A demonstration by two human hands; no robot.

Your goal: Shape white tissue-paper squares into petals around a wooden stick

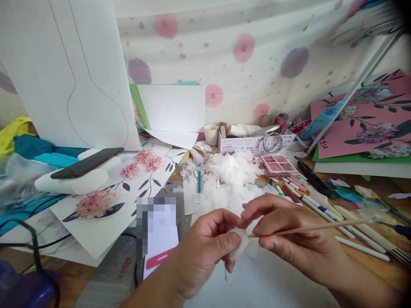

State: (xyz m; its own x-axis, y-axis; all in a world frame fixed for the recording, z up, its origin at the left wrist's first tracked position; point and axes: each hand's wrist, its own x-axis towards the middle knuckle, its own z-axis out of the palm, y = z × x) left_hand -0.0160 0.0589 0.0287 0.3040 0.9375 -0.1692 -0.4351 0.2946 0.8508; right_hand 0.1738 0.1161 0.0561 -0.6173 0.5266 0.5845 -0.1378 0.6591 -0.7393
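My left hand (207,246) pinches a small folded piece of white tissue paper (240,244) between thumb and fingers. A thin wooden stick (334,225) lies in the grip of my right hand (292,226), its tip meeting the tissue's right edge. Where exactly the tip ends is partly hidden by the paper and fingers. Both hands are close together above a pale sheet (257,282). Just beyond them rises a heap of white tissue paper petals (229,171), loosely piled.
Markers (316,206) are scattered at right, near a pink palette (278,164). A lit phone (160,231) lies left of my hands. Further left, another phone (86,162) rests on white rolls beside a flower picture (96,203). A paper cup (211,134) and a box (244,144) stand behind.
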